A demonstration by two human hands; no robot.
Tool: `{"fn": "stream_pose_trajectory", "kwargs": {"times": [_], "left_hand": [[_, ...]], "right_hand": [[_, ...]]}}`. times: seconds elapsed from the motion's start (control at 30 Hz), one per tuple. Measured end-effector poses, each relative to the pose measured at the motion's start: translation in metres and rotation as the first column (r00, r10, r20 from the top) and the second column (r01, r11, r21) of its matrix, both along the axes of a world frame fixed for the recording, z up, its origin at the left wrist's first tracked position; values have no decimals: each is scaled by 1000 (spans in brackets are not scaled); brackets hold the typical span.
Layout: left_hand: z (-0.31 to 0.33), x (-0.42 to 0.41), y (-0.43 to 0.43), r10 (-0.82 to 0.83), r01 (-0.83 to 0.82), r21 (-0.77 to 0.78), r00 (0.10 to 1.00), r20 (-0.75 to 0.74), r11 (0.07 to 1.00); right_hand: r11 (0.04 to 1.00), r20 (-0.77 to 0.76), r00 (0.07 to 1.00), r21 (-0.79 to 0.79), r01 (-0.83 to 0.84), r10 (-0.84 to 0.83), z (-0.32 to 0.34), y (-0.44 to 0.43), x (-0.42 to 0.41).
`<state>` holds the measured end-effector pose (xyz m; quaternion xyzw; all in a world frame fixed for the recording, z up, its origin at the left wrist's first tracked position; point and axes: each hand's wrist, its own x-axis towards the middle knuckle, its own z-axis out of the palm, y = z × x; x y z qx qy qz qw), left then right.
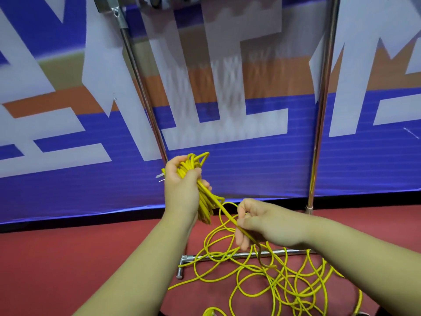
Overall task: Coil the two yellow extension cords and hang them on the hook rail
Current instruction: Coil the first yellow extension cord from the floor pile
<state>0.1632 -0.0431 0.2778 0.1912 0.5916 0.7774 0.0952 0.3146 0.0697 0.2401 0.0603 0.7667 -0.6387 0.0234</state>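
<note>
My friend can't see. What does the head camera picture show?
The left hand grips a bundle of yellow cord loops; the right hand pinches the strand leading from it. More cord lies tangled on the red floor by a metal rack.

Cord in left hand, right hand

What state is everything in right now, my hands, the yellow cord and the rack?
Cord coil, partly wound, held off the floor.
Left hand, grips the coil.
Right hand, pinches the strand leaving it.
Metal rack, standing upright.
Loose yellow cord, tangled on the floor, crossing the rack's base bar.
</note>
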Motion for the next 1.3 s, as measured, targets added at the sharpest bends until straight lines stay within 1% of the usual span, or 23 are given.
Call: {"fn": "stream_pose_trajectory", "kwargs": {"times": [0.13,0.2,0.23,0.3,0.37,0.43,0.5,0.57,0.6,0.63,0.7,0.8,0.87,0.93,1.03,1.1,1.2,1.23,1.3], "left_hand": [[7,-6,-9,10,-13,39,997,82,999],[10,-9,-12,7,-18,83,991,131,996],[12,-10,-13,0,-18,112,987,160,994],[17,-14,-17,-29,-8,170,977,213,985],[22,-17,-21,-89,24,237,959,268,971],[25,-19,-25,-191,86,318,929,317,944],[28,-23,-30,-299,153,390,888,349,908],[30,-28,-36,-355,190,428,867,349,884],[30,-30,-39,-364,200,431,867,341,880],[29,-32,-42,-363,208,421,870,333,883],[25,-36,-45,-341,212,373,882,326,903],[18,-39,-46,-283,211,250,911,301,945],[15,-36,-45,-281,250,153,930,235,956],[12,-29,-43,-299,297,35,942,153,954],[5,-15,-38,-332,321,-220,943,-12,921],[-2,-7,-33,-386,313,-393,915,-121,865],[-10,2,-27,-518,322,-590,833,-195,741],[-13,5,-24,-557,340,-621,808,-192,706],[-16,13,-20,-617,403,-631,771,-155,663]], "right_hand": [[1000,7,1000,1,-8,8,-19,4,-4],[1000,17,1000,23,-6,5,-25,7,-5],[998,29,1000,62,-9,7,-27,9,-4],[981,83,997,194,-18,2,-33,12,-4],[952,137,990,305,-12,-31,-39,16,-4],[945,180,982,327,-3,-59,-47,22,-3],[935,264,964,351,-56,-41,-56,27,-1],[895,359,933,421,-148,-14,-63,34,3],[884,381,924,440,-156,-26,-66,36,5],[888,377,924,442,-125,-58,-68,38,5],[905,302,935,423,41,-184,-70,43,2],[872,136,906,360,332,-401,-66,48,-6],[847,70,876,299,439,-478,-57,49,-12],[849,41,857,175,499,-513,-44,46,-17],[851,-17,851,-28,524,-524,-13,36,-20],[872,-95,868,-99,479,-488,9,28,-18],[907,-228,878,-91,412,-421,32,20,-7],[914,-260,877,-84,397,-404,38,18,-3],[923,-300,874,-77,377,-382,46,17,4]]}}
